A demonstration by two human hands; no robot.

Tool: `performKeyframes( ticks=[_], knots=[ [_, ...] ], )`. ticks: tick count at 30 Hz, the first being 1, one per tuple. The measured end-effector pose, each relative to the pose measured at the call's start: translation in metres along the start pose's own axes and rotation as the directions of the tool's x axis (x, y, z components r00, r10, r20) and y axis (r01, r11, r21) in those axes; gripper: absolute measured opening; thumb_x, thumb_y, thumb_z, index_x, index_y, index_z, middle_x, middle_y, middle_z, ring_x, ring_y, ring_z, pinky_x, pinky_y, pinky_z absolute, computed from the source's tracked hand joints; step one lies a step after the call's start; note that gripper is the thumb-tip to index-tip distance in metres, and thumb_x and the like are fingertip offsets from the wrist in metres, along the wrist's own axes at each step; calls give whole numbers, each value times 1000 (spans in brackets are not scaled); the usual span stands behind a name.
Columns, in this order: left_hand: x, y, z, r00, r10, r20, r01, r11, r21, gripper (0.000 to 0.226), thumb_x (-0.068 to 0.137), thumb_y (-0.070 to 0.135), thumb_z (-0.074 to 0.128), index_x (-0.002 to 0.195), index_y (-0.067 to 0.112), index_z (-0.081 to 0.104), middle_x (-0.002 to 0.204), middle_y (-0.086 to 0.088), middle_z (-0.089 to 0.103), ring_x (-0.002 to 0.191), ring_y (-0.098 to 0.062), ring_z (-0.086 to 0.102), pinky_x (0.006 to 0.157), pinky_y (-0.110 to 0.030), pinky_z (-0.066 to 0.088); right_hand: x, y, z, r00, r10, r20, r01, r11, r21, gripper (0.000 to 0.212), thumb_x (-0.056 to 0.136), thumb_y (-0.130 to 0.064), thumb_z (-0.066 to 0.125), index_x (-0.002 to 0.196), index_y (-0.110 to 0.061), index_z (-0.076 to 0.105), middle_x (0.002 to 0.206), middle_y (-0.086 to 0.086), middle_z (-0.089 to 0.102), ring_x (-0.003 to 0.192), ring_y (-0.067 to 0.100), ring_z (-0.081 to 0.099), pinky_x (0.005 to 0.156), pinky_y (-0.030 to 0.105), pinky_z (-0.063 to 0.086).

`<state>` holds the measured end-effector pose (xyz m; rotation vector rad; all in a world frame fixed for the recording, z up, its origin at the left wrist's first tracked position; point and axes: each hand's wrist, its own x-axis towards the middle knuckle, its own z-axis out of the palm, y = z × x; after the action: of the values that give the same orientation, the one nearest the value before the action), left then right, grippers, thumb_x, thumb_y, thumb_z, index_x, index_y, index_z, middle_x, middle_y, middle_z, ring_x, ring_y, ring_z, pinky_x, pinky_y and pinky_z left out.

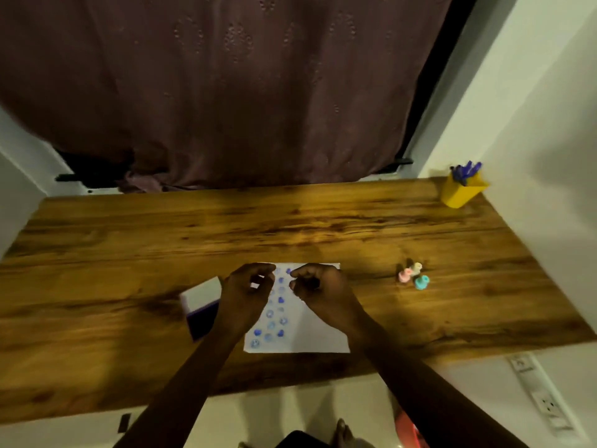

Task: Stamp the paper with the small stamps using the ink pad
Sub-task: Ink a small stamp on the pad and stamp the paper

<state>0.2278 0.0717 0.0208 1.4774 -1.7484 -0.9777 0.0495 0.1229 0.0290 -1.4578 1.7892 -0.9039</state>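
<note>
A home room – curtain (pixel 226 92), wooden desk (pixel 290 227), yellow pen holder (pixel 462 192)

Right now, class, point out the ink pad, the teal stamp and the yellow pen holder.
ink pad (pixel 203 307), head view, on its white lid.
teal stamp (pixel 421 282), head view, on its body.
yellow pen holder (pixel 460 194), head view, on its front wall.

Dim and warm overall, with a soft yellow glow pooled across the middle of the counter (pixel 290 227). Deep shade over both forearms. Heavy motion blur everywhere, stamp marks on the paper (pixel 310 331) smeared. Strong wide-angle bending at the edges, walls (pixel 533 124) leaning inward. Curtain (pixel 226 92) murky, grainy.
</note>
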Motion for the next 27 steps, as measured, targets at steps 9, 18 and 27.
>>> performKeyframes(
  ticks=[9,18,27],
  knots=[
    [-15,47,100,980,67,188,-54,996,-75,19,96,14,70,110,24,77,104,17,70,85,14,65,70,2,45,-13,60,-105,981,38,-190,-71,983,-168,15,91,-10,73,100,-21,76,94,-13,73,91,7,69,84,16,51],
    [-15,66,151,949,50,310,-24,996,-86,25,96,15,70,120,20,74,111,6,74,98,-8,70,77,-23,57,-1,118,-161,983,59,-173,-130,889,-440,30,92,-12,64,122,-11,72,115,10,75,103,28,71,85,40,61],
    [-14,65,171,944,42,326,-33,999,-32,24,95,18,72,119,19,73,113,5,74,102,-9,68,83,-20,53,5,134,-170,993,51,-108,-116,655,-747,32,93,-28,58,123,-25,71,117,2,73,119,29,56,90,41,55]
  ],
)
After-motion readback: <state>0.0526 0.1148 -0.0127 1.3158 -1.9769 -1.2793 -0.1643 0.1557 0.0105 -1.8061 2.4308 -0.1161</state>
